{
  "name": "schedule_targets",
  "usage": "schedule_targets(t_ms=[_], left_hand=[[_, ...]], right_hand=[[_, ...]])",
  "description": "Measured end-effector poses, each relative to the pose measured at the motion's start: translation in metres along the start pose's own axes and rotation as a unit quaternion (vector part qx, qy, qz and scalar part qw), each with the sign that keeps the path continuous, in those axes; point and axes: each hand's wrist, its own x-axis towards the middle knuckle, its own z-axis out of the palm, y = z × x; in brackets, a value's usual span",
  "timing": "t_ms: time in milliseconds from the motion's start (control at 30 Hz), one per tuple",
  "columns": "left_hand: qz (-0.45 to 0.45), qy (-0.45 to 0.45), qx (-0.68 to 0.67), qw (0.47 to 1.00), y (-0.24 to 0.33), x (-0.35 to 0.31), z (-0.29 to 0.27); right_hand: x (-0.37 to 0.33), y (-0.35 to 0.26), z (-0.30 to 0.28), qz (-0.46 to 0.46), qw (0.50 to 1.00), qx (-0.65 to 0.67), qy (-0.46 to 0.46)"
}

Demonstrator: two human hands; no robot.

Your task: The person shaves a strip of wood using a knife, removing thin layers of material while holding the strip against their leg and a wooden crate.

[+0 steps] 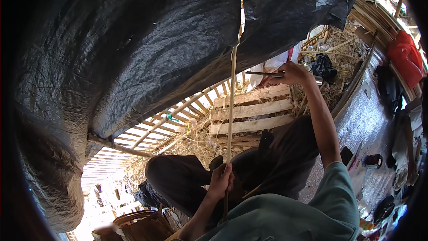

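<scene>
My left hand [220,181] is closed around a long, thin bamboo strip [230,116]. The strip stands nearly upright in front of me, its lower end against my green shirt and its upper end reaching the black plastic sheet [174,40]. Off to the right and higher up, my right hand [292,73] grips a knife [266,74]. The narrow, dark blade points left toward the strip, with a gap between them. My fingers hide most of the knife's handle.
Wooden slats [252,110] lie beyond my bent legs, amid straw and shavings. A bamboo lattice [156,129] runs along the left. On the right, a silvery mat [356,122] carries scissors [355,158] and a dark cylinder [372,161]. Farther off are a black bag [323,66] and red bag [405,58].
</scene>
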Motion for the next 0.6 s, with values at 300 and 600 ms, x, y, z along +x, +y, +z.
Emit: schedule_targets(t_ms=[300,600], left_hand=[[0.014,-0.023,0.024,0.999,0.004,-0.002,-0.011],[0.042,-0.021,0.086,0.995,0.041,0.031,-0.011]], right_hand=[[-0.015,-0.04,-0.019,0.049,0.998,0.031,0.028],[-0.001,-0.041,-0.014,0.027,0.992,0.029,0.119]])
